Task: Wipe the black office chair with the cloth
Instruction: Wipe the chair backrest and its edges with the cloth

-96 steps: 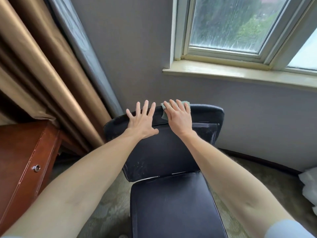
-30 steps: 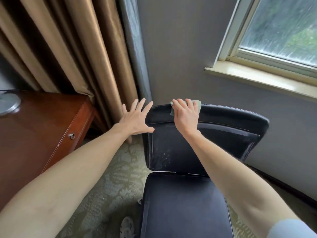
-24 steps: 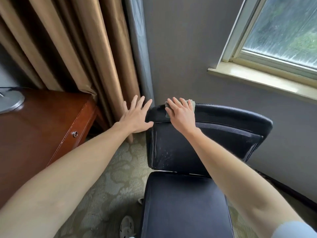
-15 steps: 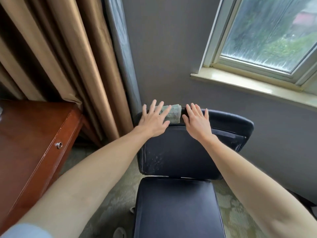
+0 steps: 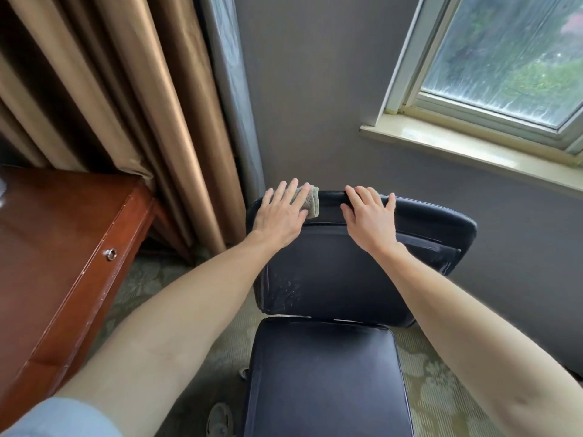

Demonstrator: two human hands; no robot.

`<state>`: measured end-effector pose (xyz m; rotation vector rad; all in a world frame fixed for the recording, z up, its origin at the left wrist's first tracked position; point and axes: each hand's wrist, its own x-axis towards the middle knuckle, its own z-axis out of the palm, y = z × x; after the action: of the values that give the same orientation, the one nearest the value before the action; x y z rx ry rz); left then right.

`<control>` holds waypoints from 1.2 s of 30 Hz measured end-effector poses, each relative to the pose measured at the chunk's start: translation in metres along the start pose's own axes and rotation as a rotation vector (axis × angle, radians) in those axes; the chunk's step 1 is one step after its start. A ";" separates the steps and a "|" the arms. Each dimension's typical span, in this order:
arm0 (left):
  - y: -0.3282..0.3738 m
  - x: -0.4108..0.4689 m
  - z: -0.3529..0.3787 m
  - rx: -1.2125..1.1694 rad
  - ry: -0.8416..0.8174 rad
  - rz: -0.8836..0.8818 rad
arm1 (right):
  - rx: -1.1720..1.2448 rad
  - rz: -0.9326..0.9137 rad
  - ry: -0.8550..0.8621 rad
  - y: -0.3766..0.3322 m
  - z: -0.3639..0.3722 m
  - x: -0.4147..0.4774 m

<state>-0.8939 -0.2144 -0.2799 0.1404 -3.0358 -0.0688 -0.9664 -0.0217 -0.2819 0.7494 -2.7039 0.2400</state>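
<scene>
- I see only the right edge of the cloth [image 5: 311, 201]; the left hand [image 5: 279, 216] covers the rest.
- The chair [image 5: 347, 272] seat runs off the bottom edge, and its base is hidden beneath it.
- I cannot identify the rounded grey object [image 5: 220, 419] beside the seat.
- The desk [image 5: 56, 247] is cut by the left edge, with an unreadable pale blur [image 5: 2, 190] there.
- The window [image 5: 504, 58] is cut off at the top and right.

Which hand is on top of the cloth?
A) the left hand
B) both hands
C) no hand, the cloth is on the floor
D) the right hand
A: the cloth pokes out from under the flat left hand on top of the black chair, while the right hand lies on bare chair.
</scene>
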 end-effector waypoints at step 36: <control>-0.047 -0.042 0.023 -0.687 0.088 -0.369 | -0.053 -0.088 0.072 -0.048 0.020 0.008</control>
<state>-0.8509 -0.2563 -0.3093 0.6087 -2.6691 -1.0694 -0.9528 -0.0711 -0.2947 0.8252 -2.5919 0.1706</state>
